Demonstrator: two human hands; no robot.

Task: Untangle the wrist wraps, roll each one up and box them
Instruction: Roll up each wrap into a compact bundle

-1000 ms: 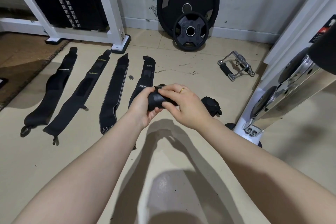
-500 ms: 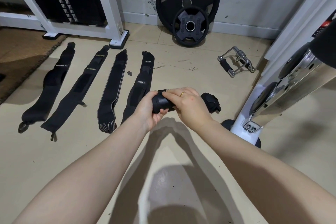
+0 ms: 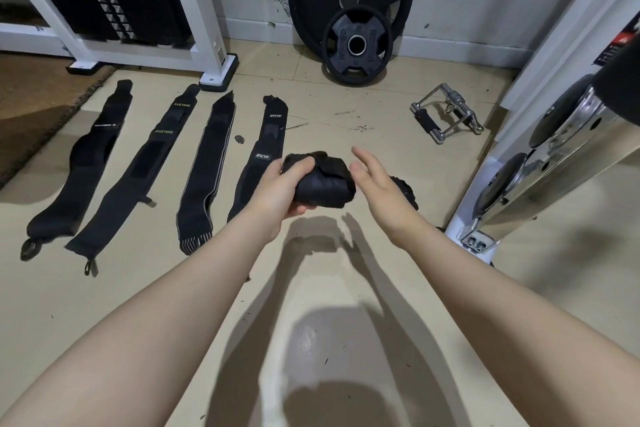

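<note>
Four wrist wraps lie flat in a row on the floor (image 3: 346,340), left of our hands, and we have a fifth one up off the floor. Our left hand (image 3: 277,191) has its grip curled round the rolled wrap (image 3: 323,185), thumb over the top, fingers underneath, so the coil cannot spring loose. Our right hand (image 3: 377,184) hovers just beside the roll's right end, fingers straight and spread, gripping nothing. We'd say the roll is finished and about ready to be set down.

Look along the row: the far-left wrap (image 3: 78,170), then the Xueting wrap (image 3: 138,180) with yellow lettering, then the grey-edged wrap (image 3: 206,180), then the nearest-in wrap (image 3: 259,163), its near end partly hidden behind our left hand. All are straightened and apart, none crossing another, which we take to mean the untangling is done and each is laid out ready for rolling from one end.

Behind our right hand, another dark bundle (image 3: 405,191) sits on the floor, most of it hidden; it looks like an already rolled wrap, though we can't be sure. It marks a sensible spot to park this one.

No box is in view, so boxing seems well off. Two weight plates (image 3: 356,45) lean on the far wall, and a cable handle (image 3: 446,114) lies far right.
</note>
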